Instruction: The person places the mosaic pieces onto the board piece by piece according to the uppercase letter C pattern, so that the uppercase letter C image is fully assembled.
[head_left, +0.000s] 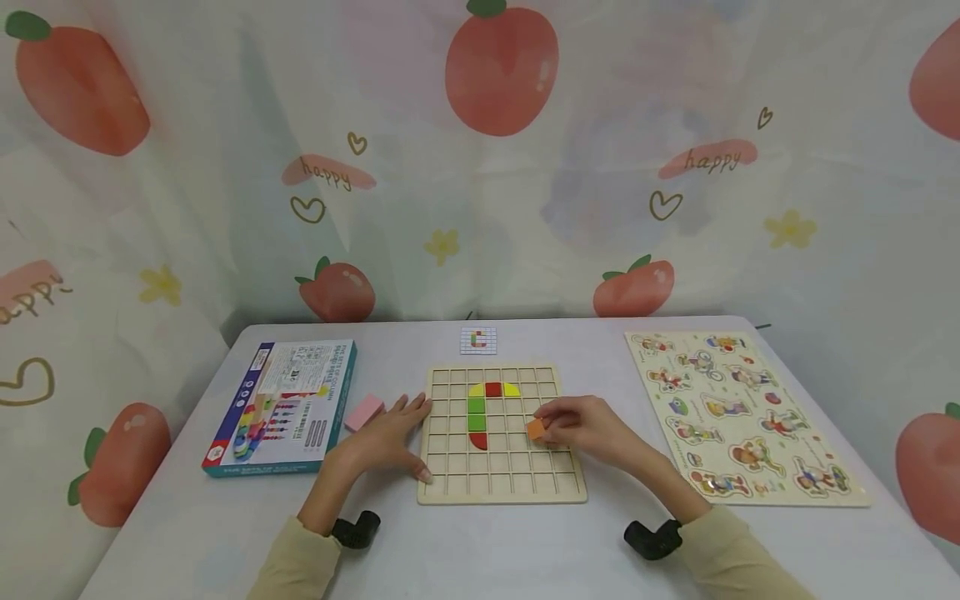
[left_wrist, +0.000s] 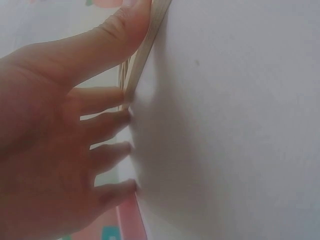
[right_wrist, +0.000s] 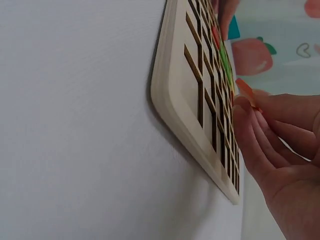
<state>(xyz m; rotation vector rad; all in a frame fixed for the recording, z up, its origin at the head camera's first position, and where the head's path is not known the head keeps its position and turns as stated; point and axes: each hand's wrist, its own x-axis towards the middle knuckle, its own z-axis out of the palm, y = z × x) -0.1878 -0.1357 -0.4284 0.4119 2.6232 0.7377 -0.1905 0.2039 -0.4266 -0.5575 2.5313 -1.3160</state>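
Note:
A wooden grid board [head_left: 502, 492] lies flat on the table, bearing green tiles [head_left: 476, 414], yellow rounded tiles [head_left: 512, 390] and red ones [head_left: 492, 389]. Over the board's right side, my right hand [head_left: 581, 423] pinches an orange tile [head_left: 536, 429] between thumb and fingers; the right wrist view shows that orange tile [right_wrist: 246, 90] edge-on. My left hand [head_left: 386, 437] has its fingers spread at the board's left edge, the thumb touching the rim [left_wrist: 145, 55]. Beside its fingers is a pink block [head_left: 364, 412].
A boxed set [head_left: 281, 408] lies on the left of the table. On the right lies a wooden picture puzzle board [head_left: 742, 417]. A small pattern card [head_left: 478, 340] sits behind the grid board. A printed curtain [head_left: 502, 208] hangs behind the table.

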